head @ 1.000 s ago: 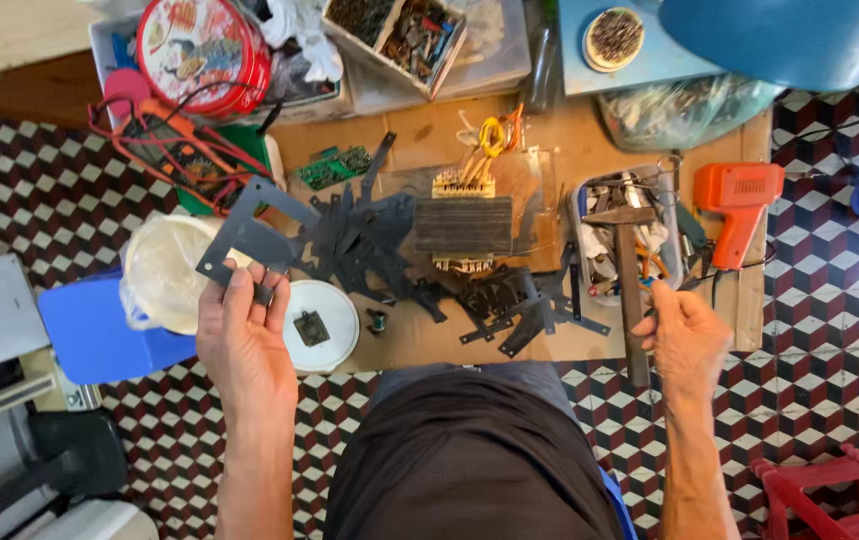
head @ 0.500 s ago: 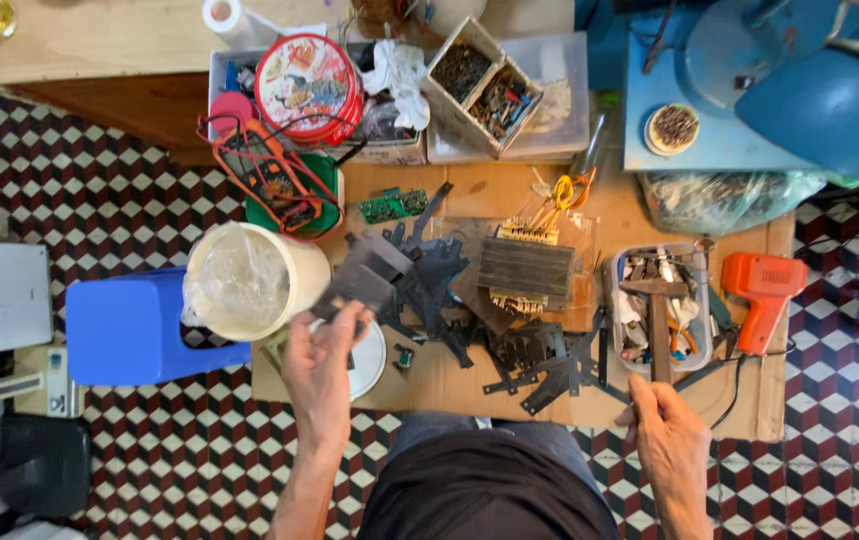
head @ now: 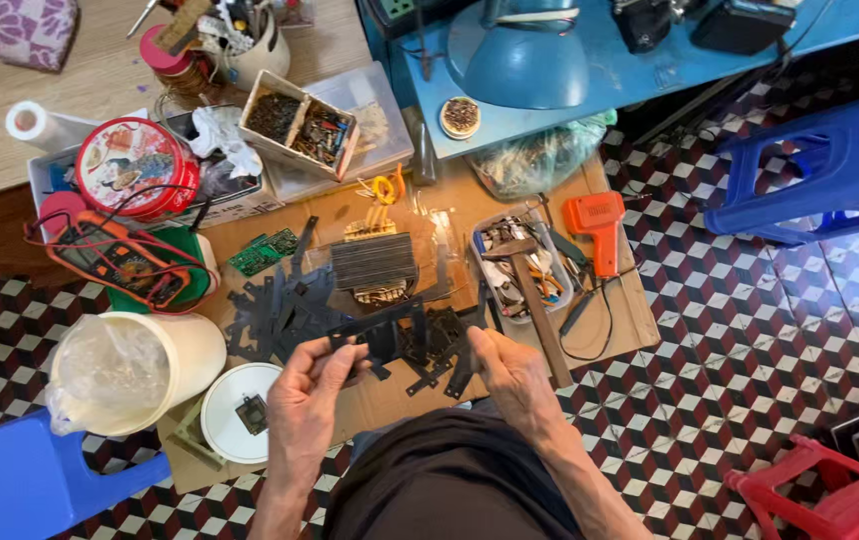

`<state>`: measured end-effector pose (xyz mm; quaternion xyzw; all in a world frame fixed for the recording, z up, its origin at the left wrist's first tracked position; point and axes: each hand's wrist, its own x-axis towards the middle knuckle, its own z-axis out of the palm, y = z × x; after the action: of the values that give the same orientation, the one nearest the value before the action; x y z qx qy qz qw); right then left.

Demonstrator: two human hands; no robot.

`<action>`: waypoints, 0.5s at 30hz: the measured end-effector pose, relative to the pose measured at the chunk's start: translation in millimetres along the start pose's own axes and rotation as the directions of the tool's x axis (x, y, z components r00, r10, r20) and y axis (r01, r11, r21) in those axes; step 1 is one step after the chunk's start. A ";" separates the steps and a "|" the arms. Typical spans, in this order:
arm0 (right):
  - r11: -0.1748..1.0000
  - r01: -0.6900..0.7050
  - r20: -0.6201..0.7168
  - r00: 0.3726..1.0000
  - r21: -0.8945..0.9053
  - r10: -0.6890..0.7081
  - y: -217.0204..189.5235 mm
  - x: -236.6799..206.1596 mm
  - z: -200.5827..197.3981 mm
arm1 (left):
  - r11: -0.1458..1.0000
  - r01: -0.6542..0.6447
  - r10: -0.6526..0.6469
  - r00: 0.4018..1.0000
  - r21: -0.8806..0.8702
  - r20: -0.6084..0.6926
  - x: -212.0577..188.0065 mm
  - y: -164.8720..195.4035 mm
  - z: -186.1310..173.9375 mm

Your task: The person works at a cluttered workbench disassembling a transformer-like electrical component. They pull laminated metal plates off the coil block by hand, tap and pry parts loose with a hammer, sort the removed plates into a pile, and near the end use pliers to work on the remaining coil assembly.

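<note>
Hands, left hand and right hand, hold a thin dark plate. More plates lie below; a hammer lies right.

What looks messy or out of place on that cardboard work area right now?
Dark E-shaped metal plates lie scattered in a loose heap across the cardboard, not stacked like the laminated core behind them. Both hands, left hand and right hand, hold one plate over the pile.
</note>
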<state>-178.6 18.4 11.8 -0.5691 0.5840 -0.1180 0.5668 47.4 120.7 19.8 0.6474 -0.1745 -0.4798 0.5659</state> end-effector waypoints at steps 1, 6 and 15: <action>0.999 -0.015 0.025 1.000 0.031 0.015 -6.9 1.7 1.3 | 1.000 -0.005 0.006 0.999 0.027 -0.034 -0.2 3.6 -2.2; 0.933 0.237 0.275 0.910 0.270 -0.311 -26.7 6.1 -3.4 | 0.995 -0.055 0.070 0.981 0.085 -0.182 -11.7 4.3 -3.4; 0.881 0.098 0.523 0.773 0.462 -0.360 -8.8 5.5 4.2 | 1.000 0.023 -0.024 0.976 -0.008 -0.218 -38.6 -22.8 11.0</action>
<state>-169.0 13.3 14.4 -0.5135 0.2631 -0.1228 0.8075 12.7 151.0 16.7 0.6965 -0.1025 -0.4132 0.5777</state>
